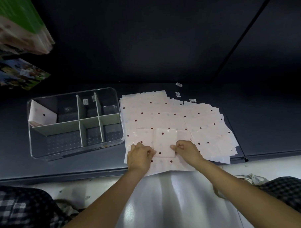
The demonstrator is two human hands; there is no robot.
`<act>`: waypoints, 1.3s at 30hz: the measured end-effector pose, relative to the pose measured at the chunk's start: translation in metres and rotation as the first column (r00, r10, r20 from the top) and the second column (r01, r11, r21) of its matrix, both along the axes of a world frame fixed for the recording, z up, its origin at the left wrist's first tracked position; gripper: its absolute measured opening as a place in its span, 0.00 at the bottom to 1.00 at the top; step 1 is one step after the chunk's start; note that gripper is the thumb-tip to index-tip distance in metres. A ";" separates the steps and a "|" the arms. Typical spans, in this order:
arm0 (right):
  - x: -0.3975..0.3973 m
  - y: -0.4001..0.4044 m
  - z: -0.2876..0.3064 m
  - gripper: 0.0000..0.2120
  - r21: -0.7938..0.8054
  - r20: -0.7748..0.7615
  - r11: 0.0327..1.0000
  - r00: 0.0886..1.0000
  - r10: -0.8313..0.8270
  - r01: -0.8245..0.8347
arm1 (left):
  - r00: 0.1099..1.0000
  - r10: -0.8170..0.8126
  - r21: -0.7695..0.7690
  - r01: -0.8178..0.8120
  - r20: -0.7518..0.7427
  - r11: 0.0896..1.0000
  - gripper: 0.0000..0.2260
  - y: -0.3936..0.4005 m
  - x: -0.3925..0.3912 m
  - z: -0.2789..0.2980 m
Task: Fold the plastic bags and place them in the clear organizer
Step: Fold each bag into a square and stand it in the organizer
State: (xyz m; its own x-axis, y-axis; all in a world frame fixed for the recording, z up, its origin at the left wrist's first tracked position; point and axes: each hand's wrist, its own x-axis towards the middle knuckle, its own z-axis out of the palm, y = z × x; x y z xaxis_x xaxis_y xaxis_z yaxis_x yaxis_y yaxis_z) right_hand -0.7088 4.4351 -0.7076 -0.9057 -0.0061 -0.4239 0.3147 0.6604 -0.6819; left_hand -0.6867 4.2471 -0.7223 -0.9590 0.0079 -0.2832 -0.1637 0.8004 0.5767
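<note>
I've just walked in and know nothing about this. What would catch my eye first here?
Probably the two hands at the centre: the left hand and right hand pinch a small folded pink bag by its sides. It lies on a wide spread of flat pink dotted bags covering the dark table. To their left stands a clear organizer with white dividers, with folded bags in its far-left compartment.

No text, brand, number or sign is legible in the head view. Three small white stickers [179,84] on the dark bench [267,119] behind the plastic bags [163,116] carry dark print resembling barcodes; the characters are too small to read. Two similar labels [85,101] appear at the far wall of the clear organizer [75,148], also unreadable. Printed packaging [18,74] at upper left is blurred.
</note>
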 end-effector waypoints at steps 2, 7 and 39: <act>-0.006 -0.004 -0.002 0.20 0.091 0.011 0.995 1.000 0.028 -0.029 | 1.000 0.016 -0.035 -0.016 0.008 0.999 0.11 0.004 -0.003 0.003; -0.014 -0.009 -0.004 0.22 0.155 0.055 0.987 0.998 0.020 -0.029 | 0.962 -0.173 -0.216 0.127 -0.210 0.968 0.16 0.007 0.011 0.003; -0.028 -0.023 0.011 0.02 0.005 -0.358 0.989 0.924 0.138 -0.146 | 0.775 -0.631 -0.328 0.590 -0.025 0.738 0.36 0.006 0.028 -0.024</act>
State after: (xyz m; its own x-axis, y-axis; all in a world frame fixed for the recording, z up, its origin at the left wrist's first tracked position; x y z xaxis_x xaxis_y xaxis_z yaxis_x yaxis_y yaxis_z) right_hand -0.7370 4.4120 -0.6967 -0.9859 -0.1510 -0.0716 -0.0475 0.6642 -0.7461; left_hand -0.6588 4.2529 -0.7466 -0.8027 0.5431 -0.2465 0.4750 0.8321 0.2864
